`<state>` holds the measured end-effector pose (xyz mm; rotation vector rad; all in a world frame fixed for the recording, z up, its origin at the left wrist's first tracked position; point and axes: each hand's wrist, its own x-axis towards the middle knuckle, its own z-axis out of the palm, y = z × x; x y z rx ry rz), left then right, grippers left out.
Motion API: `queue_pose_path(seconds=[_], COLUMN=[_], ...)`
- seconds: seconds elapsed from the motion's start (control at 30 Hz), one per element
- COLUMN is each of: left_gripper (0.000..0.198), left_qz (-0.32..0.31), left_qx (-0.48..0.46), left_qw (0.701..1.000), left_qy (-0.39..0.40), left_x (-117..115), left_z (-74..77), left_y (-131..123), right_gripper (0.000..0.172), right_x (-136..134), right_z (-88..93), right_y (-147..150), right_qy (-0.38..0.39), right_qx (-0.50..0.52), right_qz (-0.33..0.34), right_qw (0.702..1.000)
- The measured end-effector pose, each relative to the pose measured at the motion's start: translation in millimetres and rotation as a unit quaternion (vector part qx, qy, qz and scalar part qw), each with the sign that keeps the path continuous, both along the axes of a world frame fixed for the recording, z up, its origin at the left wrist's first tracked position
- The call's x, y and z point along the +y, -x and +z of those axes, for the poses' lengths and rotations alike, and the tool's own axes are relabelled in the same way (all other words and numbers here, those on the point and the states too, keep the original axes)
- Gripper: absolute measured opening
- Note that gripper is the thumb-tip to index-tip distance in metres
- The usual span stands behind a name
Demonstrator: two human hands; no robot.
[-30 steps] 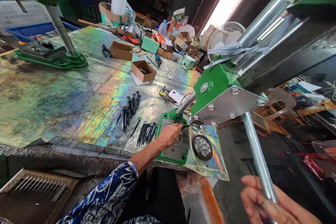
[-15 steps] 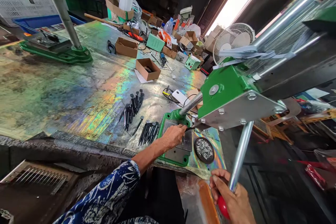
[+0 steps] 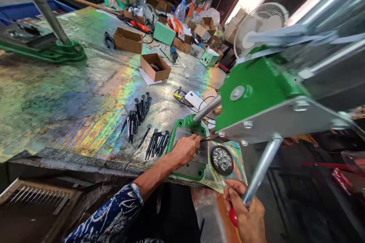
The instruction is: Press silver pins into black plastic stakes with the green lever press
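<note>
My right hand [image 3: 247, 207] is wrapped round the metal lever [image 3: 264, 169] of a green hand press [image 3: 253, 87], close to its red knob [image 3: 233, 217]. Over the metal plate on the press's green base [image 3: 186, 121], my left hand [image 3: 186, 150] has its fingers pressed together beneath the press head. A dark thin end shows by those fingertips; what they hold is mostly hidden. Left of the base lie slim black pointed pieces with flat heads [image 3: 156, 143], a single one [image 3: 145, 136] and another bunch [image 3: 137, 115]. A round dark dish [image 3: 222, 160] of small silvery metal parts stands right of the base.
An open cardboard box [image 3: 155, 67] and pliers [image 3: 109, 40] lie farther back. Boxes, a green device [image 3: 210, 57] and a white fan [image 3: 259, 26] crowd the back. A second press base [image 3: 70, 51] stands at left. The table's front edge [image 3: 94, 165] runs before me.
The view has shifted and come a little closer. My right hand and the lever have swung slightly to the left, with the lever more slanted. My left hand stays at the press base.
</note>
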<state>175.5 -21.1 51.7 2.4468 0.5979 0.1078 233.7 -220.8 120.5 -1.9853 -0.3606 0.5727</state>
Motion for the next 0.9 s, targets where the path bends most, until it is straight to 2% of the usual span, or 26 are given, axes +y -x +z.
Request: queue_pose_path(seconds=[0.2, 0.33, 0.43, 0.5, 0.6, 0.73, 0.8, 0.9], left_gripper=[0.025, 0.027, 0.026, 0.026, 0.026, 0.027, 0.028, 0.029], left_qz=[0.003, 0.017, 0.016, 0.014, 0.015, 0.016, 0.013, 0.011], left_qx=[0.005, 0.01, 0.013, 0.011, 0.004, 0.01, 0.014, 0.021], left_qw=[1.0, 1.0, 1.0, 1.0, 1.0, 1.0, 1.0, 1.0], left_qy=[0.001, -0.012, -0.013, -0.014, -0.014, -0.011, -0.012, -0.016], left_x=[0.0, -2.8, -3.7, -3.6, -3.5, -3.7, -3.7, -4.2], left_z=[-1.2, 2.9, 2.2, 0.5, -1.2, 0.1, 1.9, 4.0], left_y=[2.2, 4.6, 4.7, 3.9, 2.0, 0.7, 1.1, 2.1], right_gripper=[0.046, 0.05, 0.052, 0.047, 0.041, 0.043, 0.044, 0.049], right_x=[-2.0, -10.9, -16.1, -14.6, -6.7, -2.4, -6.6, -20.1], right_z=[1.6, 10.2, 15.3, 12.4, -1.6, -13.8, -9.3, 7.2], right_y=[-0.4, -0.8, 1.1, 2.1, 0.9, -1.4, -0.6, 0.3], right_qy=[0.001, -0.004, 0.02, 0.028, -0.01, -0.035, -0.042, -0.053], right_qx=[0.032, 0.057, 0.095, 0.086, 0.037, 0.05, 0.069, 0.104], right_qz=[0.009, 0.036, 0.04, 0.03, -0.01, 0.013, 0.012, -0.005], right_qw=[0.999, 0.998, 0.994, 0.995, 0.999, 0.998, 0.997, 0.993])
